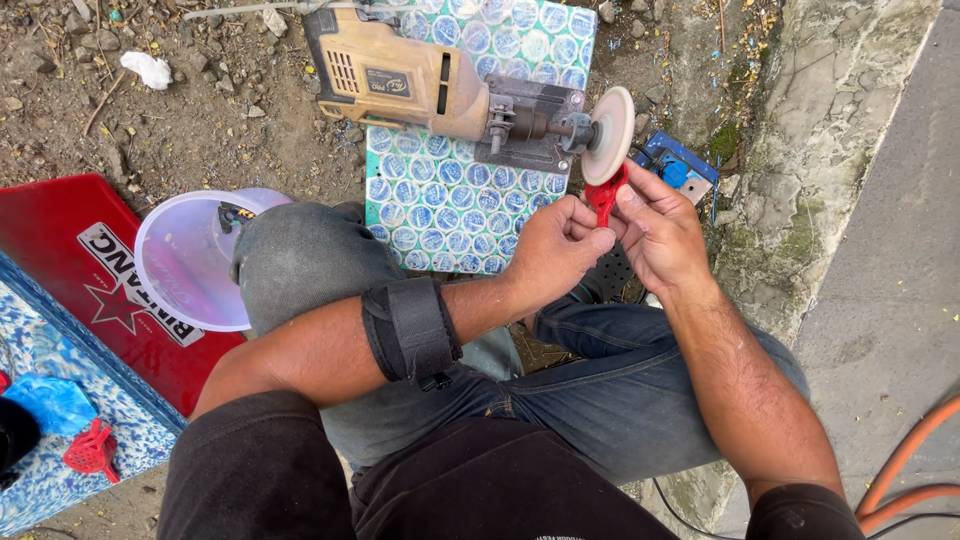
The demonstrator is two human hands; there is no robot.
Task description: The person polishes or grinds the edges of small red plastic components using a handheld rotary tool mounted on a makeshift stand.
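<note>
Black short sleeves, blue jeans, a black strap band (412, 330) round the left forearm, bare hands.

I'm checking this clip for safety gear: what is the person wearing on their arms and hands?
Both hands, the left hand and the right hand, are bare, with no gloves. The forearms are uncovered too. The left arm carries a black strap-on band with a fastening strip near the elbow. Black short sleeves cover the upper arms.
</note>
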